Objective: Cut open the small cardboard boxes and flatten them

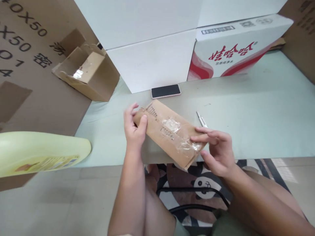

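Pkg (169,136) btwn L hand (133,127) & R hand (219,151), phone (166,91) & knife (202,119) behind on tbl (258,108), carton (102,78) back L.

Behind the phone (166,91) are white boxes (152,62) (one red-lettered), with an open carton (103,78) left of it and, nearer the camera, a yellow-green bottle (46,147).

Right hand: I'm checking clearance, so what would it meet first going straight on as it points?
The cardboard package, which the right hand seems to touch; beyond, the left hand lies roughly in line, though depth is unclear.
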The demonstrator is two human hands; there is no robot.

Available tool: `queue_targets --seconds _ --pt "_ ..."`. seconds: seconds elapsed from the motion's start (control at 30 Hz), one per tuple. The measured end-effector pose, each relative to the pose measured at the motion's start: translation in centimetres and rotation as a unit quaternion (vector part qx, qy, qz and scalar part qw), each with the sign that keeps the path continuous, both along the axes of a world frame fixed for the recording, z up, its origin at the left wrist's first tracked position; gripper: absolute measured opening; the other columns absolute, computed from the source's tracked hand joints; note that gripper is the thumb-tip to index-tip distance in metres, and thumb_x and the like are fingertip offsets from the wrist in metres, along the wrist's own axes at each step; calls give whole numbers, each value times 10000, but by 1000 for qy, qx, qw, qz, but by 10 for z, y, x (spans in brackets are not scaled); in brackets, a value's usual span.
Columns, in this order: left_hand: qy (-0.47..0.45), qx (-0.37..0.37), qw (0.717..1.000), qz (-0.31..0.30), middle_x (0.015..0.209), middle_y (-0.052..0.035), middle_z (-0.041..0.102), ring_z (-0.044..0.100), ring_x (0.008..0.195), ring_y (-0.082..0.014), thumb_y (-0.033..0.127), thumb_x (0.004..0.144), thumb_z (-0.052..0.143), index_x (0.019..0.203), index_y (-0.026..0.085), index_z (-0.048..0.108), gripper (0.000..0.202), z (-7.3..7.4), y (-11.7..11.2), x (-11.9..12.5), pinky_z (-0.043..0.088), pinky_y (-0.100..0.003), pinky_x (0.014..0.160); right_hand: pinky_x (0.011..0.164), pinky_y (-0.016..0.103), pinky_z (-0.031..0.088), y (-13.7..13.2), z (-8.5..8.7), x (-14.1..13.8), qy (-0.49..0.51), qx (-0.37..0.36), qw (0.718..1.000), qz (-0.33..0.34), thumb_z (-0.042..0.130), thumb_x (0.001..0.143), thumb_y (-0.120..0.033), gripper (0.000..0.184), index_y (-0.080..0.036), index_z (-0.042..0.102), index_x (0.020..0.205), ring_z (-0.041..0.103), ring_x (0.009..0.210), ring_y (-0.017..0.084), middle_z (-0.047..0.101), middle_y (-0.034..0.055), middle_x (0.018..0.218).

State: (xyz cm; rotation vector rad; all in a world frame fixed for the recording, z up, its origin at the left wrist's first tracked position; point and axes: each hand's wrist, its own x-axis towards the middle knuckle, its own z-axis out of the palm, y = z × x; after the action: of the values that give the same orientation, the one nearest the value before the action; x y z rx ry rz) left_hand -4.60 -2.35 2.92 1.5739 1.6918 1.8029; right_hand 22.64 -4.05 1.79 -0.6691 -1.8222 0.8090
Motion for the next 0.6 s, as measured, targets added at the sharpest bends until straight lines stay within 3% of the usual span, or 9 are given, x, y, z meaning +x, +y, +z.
queue_targets --seconds 0.07,0.13,0.27,0.4,0.5,0.6 --pt "86 -17 995 -39 1261 -82 566 562 1170 -246 395 901 593 1095 273 728 267 3 0 -1 447 -423 1047 1009 554 504 -1 1 2 5 -26 999 19 521 957 -267 352 -329 428 1291 598 1253 295 729 68 976" --pt "125 -38 989 -65 1284 -77 549 557 1192 -248 313 921 541 971 277 781 248 5 0 -2 433 -428 1070 1003 528 512 -1 2 3 13 -40 999 18 515 966 -284 292 -316 477 1254 605 1239 289 720 80 1012" --pt "115 -64 990 -60 1279 -67 560 563 1180 -255 246 886 541 932 284 804 270 6 -3 -9 444 -437 1064 989 514 516 3 -6 3 28 -46 996 -67 533 948 -384 247 -290 525 1177 591 1213 298 603 119 1234" --pt "86 -74 993 -32 1242 -64 573 578 1129 -243 255 860 541 932 272 808 277 5 -8 -19 459 -419 1038 854 415 557 8 -19 4 14 -142 983 -114 443 980 -469 325 -265 513 1223 637 1050 254 599 107 1182" --pt "48 -73 996 2 1198 -67 593 579 1126 -245 280 844 547 896 260 805 264 6 -9 -27 451 -412 1044 832 411 551 9 -22 5 -52 -230 970 -64 377 1006 -508 359 -250 561 1175 659 954 240 666 82 1073" --pt "-20 -65 997 47 1148 -73 617 571 1158 -261 273 789 572 834 244 793 228 7 -7 -34 426 -407 1074 888 446 549 9 -19 6 -94 -309 946 39 393 1008 -529 381 -257 564 1214 681 994 252 712 77 1079"
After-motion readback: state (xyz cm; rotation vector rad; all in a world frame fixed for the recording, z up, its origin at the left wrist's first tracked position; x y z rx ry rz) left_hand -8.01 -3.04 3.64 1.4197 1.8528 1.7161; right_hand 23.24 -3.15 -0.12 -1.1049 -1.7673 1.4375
